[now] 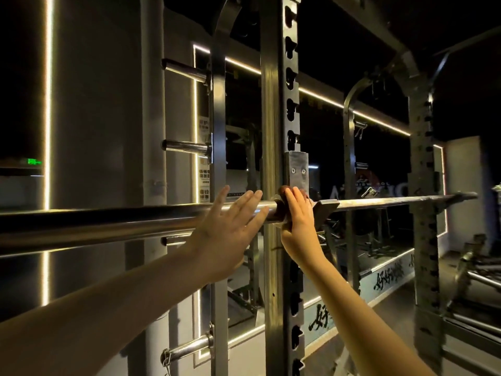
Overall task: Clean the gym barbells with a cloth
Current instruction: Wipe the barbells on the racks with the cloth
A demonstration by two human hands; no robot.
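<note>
My left hand (230, 226) lies flat, fingers straight, against the barbell (108, 223), while my right hand (298, 215) grips the cloth (284, 190) on it.

The person's left hand (225, 234) and right hand (298, 221) are bare, as are both forearms behind them.

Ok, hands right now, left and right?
Left hand: open, fingers straight, at the bar.
Right hand: grips the cloth round the bar.

Gym — power racks (273, 104), barbell (108, 223)
</note>
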